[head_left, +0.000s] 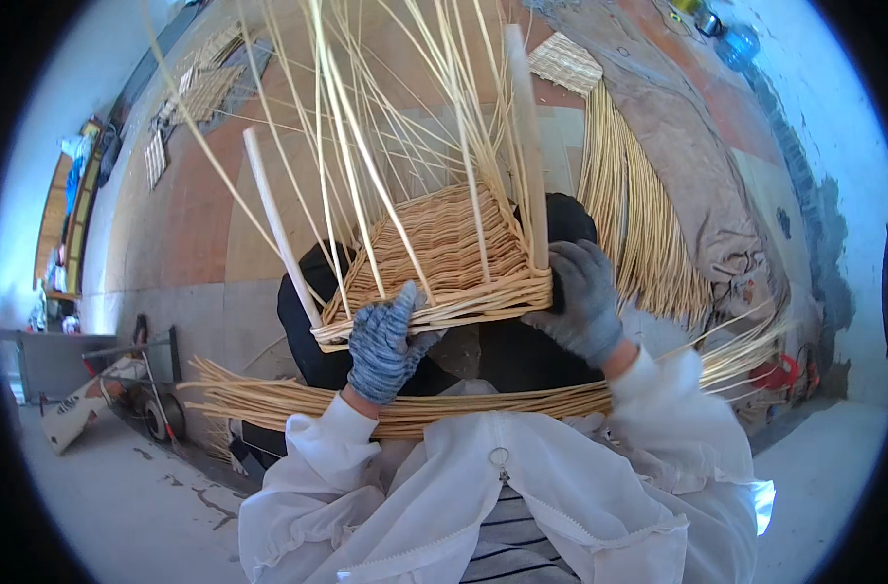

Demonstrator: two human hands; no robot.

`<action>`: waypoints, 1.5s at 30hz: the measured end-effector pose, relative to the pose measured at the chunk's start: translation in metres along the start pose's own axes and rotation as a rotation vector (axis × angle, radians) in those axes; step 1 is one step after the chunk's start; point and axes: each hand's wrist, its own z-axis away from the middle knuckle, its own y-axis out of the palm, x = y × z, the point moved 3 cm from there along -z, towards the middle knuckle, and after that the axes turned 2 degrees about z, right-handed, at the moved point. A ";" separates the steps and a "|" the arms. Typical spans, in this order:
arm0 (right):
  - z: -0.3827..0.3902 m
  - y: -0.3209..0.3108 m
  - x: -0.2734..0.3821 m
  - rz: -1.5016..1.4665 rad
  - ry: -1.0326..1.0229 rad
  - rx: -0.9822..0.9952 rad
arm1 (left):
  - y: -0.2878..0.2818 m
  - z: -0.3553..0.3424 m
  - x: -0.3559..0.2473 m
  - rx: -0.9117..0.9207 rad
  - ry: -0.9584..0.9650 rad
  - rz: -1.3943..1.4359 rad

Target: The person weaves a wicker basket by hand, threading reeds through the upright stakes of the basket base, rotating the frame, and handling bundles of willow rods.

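A half-woven wicker basket (444, 243) rests across my knees, its woven base facing up and long willow stakes rising from its edges. Two thick wooden posts stand at its near corners, the left post (278, 219) and the right post (527, 146). My left hand (385, 343), in a grey knit glove, is closed over the near rim left of the middle. At the near right corner, beside the right post, my right hand (582, 300), also gloved, grips the rim. Its thumb side is partly in shadow. A bundle of willow rods (483, 407) lies across my lap.
A fan of peeled willow rods (648, 204) lies on the floor at the right, beside a crumpled brown cloth (731, 234). Woven panels (565, 64) lie at the far side. A wheeled metal frame (152, 389) stands at the left, below a shelf (69, 214).
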 end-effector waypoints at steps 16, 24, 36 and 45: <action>0.044 0.044 0.064 0.121 -0.198 0.002 | -0.063 0.013 0.027 0.137 0.032 0.420; 0.110 0.032 0.082 -0.326 0.228 0.691 | -0.093 0.135 0.054 0.429 -0.021 0.147; 0.065 0.046 0.040 -0.443 0.178 0.786 | -0.083 0.127 0.085 0.299 -0.014 0.027; 0.058 0.052 0.043 -0.452 0.398 0.774 | -0.119 0.155 0.051 0.022 -0.129 0.185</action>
